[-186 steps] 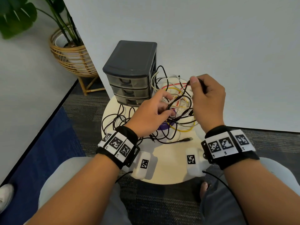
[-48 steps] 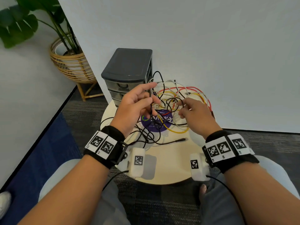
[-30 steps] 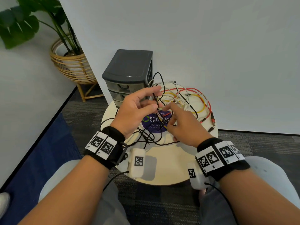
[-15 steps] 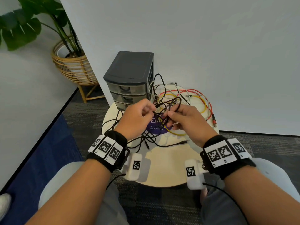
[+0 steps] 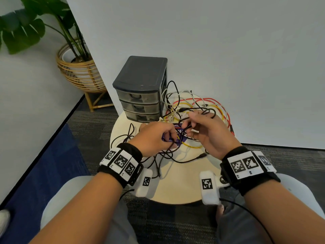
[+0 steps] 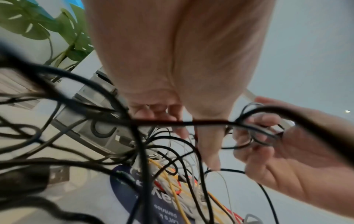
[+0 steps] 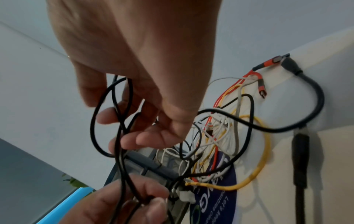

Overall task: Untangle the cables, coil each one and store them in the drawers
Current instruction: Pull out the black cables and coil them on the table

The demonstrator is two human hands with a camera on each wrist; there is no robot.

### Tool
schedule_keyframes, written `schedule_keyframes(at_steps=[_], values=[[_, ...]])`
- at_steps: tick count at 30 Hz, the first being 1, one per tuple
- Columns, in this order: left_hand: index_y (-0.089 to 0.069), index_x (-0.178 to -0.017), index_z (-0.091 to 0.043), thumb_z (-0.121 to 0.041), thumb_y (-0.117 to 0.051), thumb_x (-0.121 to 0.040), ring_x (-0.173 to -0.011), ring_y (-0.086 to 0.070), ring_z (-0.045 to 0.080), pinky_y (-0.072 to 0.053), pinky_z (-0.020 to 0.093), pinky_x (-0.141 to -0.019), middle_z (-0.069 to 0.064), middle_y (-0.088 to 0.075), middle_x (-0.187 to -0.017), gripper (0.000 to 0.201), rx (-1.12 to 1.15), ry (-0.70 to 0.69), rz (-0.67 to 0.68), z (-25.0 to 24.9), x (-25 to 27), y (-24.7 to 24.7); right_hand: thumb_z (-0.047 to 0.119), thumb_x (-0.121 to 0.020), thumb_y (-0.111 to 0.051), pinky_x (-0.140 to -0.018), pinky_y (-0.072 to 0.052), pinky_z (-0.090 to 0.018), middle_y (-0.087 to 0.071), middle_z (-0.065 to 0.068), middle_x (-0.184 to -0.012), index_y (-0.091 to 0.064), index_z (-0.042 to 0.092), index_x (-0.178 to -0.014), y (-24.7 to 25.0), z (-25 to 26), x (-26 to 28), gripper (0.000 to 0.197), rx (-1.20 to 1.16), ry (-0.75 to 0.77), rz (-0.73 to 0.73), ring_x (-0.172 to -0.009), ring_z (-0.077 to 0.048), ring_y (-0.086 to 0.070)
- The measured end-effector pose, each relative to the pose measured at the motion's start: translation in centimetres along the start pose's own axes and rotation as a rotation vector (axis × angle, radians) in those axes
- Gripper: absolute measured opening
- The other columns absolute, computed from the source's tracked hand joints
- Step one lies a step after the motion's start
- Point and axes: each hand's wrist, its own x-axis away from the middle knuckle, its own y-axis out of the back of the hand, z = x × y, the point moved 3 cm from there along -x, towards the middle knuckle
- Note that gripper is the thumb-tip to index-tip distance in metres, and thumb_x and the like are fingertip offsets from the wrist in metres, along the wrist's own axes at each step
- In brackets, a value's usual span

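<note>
A tangle of black, white, yellow (image 5: 191, 146) and red cables (image 5: 226, 118) lies on the round cream table (image 5: 175, 187), beside a grey three-drawer unit (image 5: 140, 88) whose drawers are all pushed in. My right hand (image 5: 190, 127) holds a few small loops of a thin black cable (image 5: 206, 111) above the pile; these black loops (image 7: 99, 121) hang round its fingers (image 7: 153, 136). My left hand (image 5: 168, 138), just to the left, pinches the same black cable (image 7: 122, 174) between thumb (image 7: 155, 206) and fingers. The strand runs taut across the left wrist view as a black cable (image 6: 182, 122).
A free black plug end (image 5: 200, 155) lies on the table in front of my hands. A purple round sticker (image 5: 181, 136) sits under the pile. A thick dark cable (image 7: 316, 98) lies at the table's right rim. The white wall stands right behind; a potted plant (image 5: 79, 67) stands far left.
My left hand has dropped lower and nearer to me while pinching the black cable. The right hand still holds the loops, now slightly more to the right.
</note>
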Motion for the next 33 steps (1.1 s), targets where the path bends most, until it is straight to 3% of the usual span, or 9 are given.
schedule_keyframes(at_steps=[2,6,10,16,20,25,28,31,33], values=[[-0.068,-0.085,-0.043,-0.035,-0.084,-0.080,-0.087,-0.053,0.007,-0.050,0.042,-0.085,-0.012,-0.053,-0.089,0.018,-0.004,-0.028,-0.094,0.3,-0.1,0.3,0.037,-0.090,-0.063,-0.066,-0.048,-0.031,-0.070,-0.018,-0.085,-0.061,0.011,-0.058,0.3,0.2,0.0,0.042,-0.017,-0.032,-0.036,-0.067,-0.023,-0.058],[-0.079,-0.103,-0.026,-0.024,-0.080,-0.087,-0.098,-0.048,0.000,-0.045,0.010,-0.083,-0.006,-0.052,-0.117,0.017,0.065,-0.116,-0.327,0.2,0.2,1.9,0.044,-0.101,-0.053,-0.050,-0.041,-0.025,-0.074,-0.019,-0.084,-0.063,0.008,-0.070,2.2,0.3,-0.2,0.049,0.074,-0.158,-0.275,-0.056,-0.023,-0.061],[-0.078,-0.116,-0.023,-0.018,-0.075,-0.092,-0.101,-0.061,0.006,-0.054,0.023,-0.085,-0.007,-0.066,-0.111,0.025,0.157,-0.193,-0.407,-0.2,0.4,2.7,0.034,-0.105,-0.054,-0.044,-0.044,-0.022,-0.073,-0.018,-0.078,-0.060,0.009,-0.087,3.0,-0.6,-0.3,0.031,0.149,-0.211,-0.355,-0.051,-0.019,-0.061],[-0.074,-0.124,-0.021,-0.021,-0.073,-0.092,-0.092,-0.064,0.010,-0.055,0.030,-0.081,-0.003,-0.068,-0.101,0.031,0.177,-0.163,-0.441,-0.4,0.3,2.3,0.014,-0.100,-0.050,-0.041,-0.037,-0.021,-0.068,-0.018,-0.074,-0.053,0.009,-0.089,1.9,-0.3,-0.2,0.012,-0.090,-0.209,-0.311,-0.046,-0.018,-0.050],[-0.075,-0.117,-0.022,-0.018,-0.075,-0.091,-0.092,-0.066,0.006,-0.057,0.031,-0.079,-0.007,-0.071,-0.103,0.026,0.205,-0.152,-0.449,-0.4,0.4,2.3,0.019,-0.100,-0.056,-0.042,-0.035,-0.024,-0.071,-0.023,-0.084,-0.054,0.011,-0.091,2.1,-0.6,-0.4,0.012,0.321,-0.187,-0.297,-0.043,-0.020,-0.052],[-0.072,-0.113,-0.022,-0.017,-0.069,-0.096,-0.101,-0.066,0.003,-0.057,0.033,-0.084,-0.013,-0.071,-0.107,0.019,0.249,-0.122,-0.378,-0.7,0.2,2.1,0.054,-0.097,-0.057,-0.041,-0.042,-0.019,-0.072,-0.004,-0.091,-0.059,0.018,-0.102,2.2,-1.5,-0.9,0.037,0.806,-0.144,-0.284,-0.051,-0.012,-0.065],[-0.072,-0.118,-0.020,-0.015,-0.064,-0.099,-0.101,-0.065,0.008,-0.056,0.034,-0.088,-0.006,-0.068,-0.107,0.021,0.237,-0.168,-0.386,-0.6,0.0,2.1,0.071,-0.099,-0.031,-0.046,-0.043,-0.026,-0.073,-0.008,-0.102,-0.067,0.025,-0.109,2.1,-1.6,-1.3,0.059,0.548,-0.196,-0.173,-0.060,-0.018,-0.061],[-0.066,-0.136,-0.018,-0.011,-0.058,-0.103,-0.100,-0.061,0.011,-0.054,0.035,-0.087,0.001,-0.062,-0.107,0.035,0.185,-0.197,-0.396,-0.3,-0.2,1.9,0.079,-0.095,-0.013,-0.043,-0.040,-0.023,-0.077,-0.012,-0.096,-0.071,0.018,-0.111,2.5,-1.2,-1.4,0.086,0.291,-0.282,-0.187,-0.060,-0.027,-0.065],[-0.058,-0.145,-0.017,-0.011,-0.054,-0.105,-0.099,-0.059,0.014,-0.054,0.038,-0.086,0.002,-0.059,-0.107,0.041,0.150,-0.198,-0.391,-0.1,-0.4,1.6,0.075,-0.098,-0.012,-0.039,-0.037,-0.022,-0.077,-0.014,-0.092,-0.069,0.012,-0.107,2.9,-1.0,-1.4,0.086,0.298,-0.305,-0.237,-0.059,-0.031,-0.067]])
